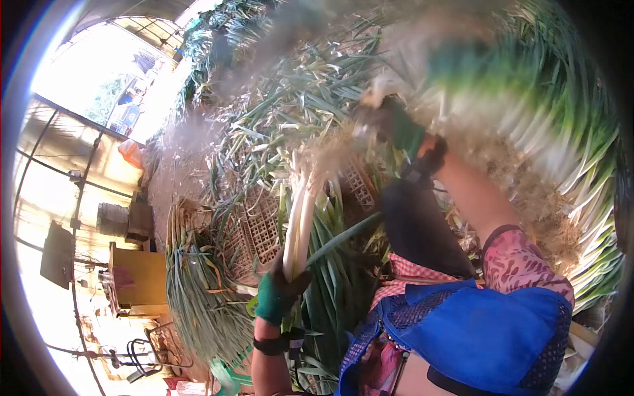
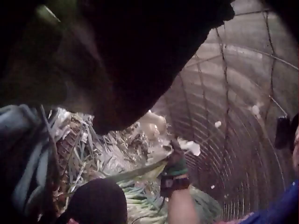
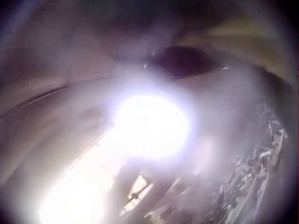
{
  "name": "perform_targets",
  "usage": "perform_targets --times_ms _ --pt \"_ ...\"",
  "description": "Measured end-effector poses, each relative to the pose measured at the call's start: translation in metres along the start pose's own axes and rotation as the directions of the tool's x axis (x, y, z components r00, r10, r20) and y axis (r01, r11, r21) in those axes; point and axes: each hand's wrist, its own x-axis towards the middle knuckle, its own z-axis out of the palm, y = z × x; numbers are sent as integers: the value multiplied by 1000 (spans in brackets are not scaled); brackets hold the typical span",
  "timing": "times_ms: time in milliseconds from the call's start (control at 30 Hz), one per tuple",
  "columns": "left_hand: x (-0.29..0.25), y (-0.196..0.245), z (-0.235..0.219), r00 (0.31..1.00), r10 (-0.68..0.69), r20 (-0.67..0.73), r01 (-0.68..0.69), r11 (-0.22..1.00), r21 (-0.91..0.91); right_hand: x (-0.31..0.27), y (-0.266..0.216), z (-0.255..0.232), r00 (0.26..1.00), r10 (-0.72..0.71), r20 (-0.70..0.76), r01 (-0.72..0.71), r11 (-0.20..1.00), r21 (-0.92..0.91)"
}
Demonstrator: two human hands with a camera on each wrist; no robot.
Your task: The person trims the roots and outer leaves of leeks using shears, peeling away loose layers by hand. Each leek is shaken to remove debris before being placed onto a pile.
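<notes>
In the head view my left hand (image 1: 281, 292), in a green and dark glove, grips long white leek stalks (image 1: 300, 221) whose roots point up and away. Blurred, my right hand (image 1: 398, 125), gloved too, is raised beyond the root end, near something pale; whether its fingers hold it cannot be told. The left wrist view shows the right hand (image 2: 174, 164) beside pale scraps, while a large dark shape covers the upper part. Glare and blur fill the right wrist view, and no hand can be made out there.
Cut leaves and peelings (image 1: 277, 119) cover the ground ahead. A plastic crate (image 1: 254, 228) and a leek bundle (image 1: 205, 297) lie at the left. Rows of leeks (image 1: 548, 112) line the right side. A dark rounded thing (image 1: 422, 228) stands before my body.
</notes>
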Motion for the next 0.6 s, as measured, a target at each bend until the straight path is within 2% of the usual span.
perform_targets --times_ms 33,67,100,133,200,233,267,300,333,367,400,433,500,533,567,600 --pt "2 5 5 998 -50 -47 55 994 94 10 19 4 969 -203 142 240 910 -338" --pt "6 18 11 991 -92 -101 110 977 185 19 39 9 868 -406 284 482 559 -674" --pt "11 32 17 979 -127 -161 167 947 272 28 57 14 719 -570 398 575 166 -801" --pt "14 50 22 960 -166 -224 239 902 359 23 52 31 791 -536 295 524 344 -779" --pt "18 45 35 952 -92 -292 212 886 412 3 38 75 908 -404 113 376 661 -649" --pt "20 39 42 945 -55 -323 201 875 441 -4 33 92 950 -310 39 280 789 -547" --pt "21 33 51 939 7 -343 182 837 516 -2 34 99 978 -209 -6 171 816 -552" --pt "21 30 57 934 18 -356 184 830 526 0 36 105 993 -105 -52 59 831 -554" --pt "20 29 62 929 31 -368 185 823 537 6 47 106 995 -15 -95 -52 743 -667" --pt "21 34 65 924 46 -381 185 816 548 11 62 104 993 -15 -115 -79 640 -764" --pt "22 42 66 931 -47 -363 249 807 535 16 76 103 991 -14 -135 -108 524 -845" --pt "21 44 64 930 -55 -362 252 814 523 18 95 99 990 -87 -107 -63 408 -911" --pt "20 46 63 931 -69 -358 252 830 497 24 129 86 955 -294 -35 58 301 -952" --pt "20 44 62 933 -58 -355 246 823 513 33 143 73 904 -428 -3 144 309 -940" --pt "19 40 62 935 -47 -351 239 815 528 39 143 56 871 -491 -17 178 346 -921" --pt "17 36 61 937 -36 -347 231 808 542 44 131 36 865 -491 -102 151 448 -881"
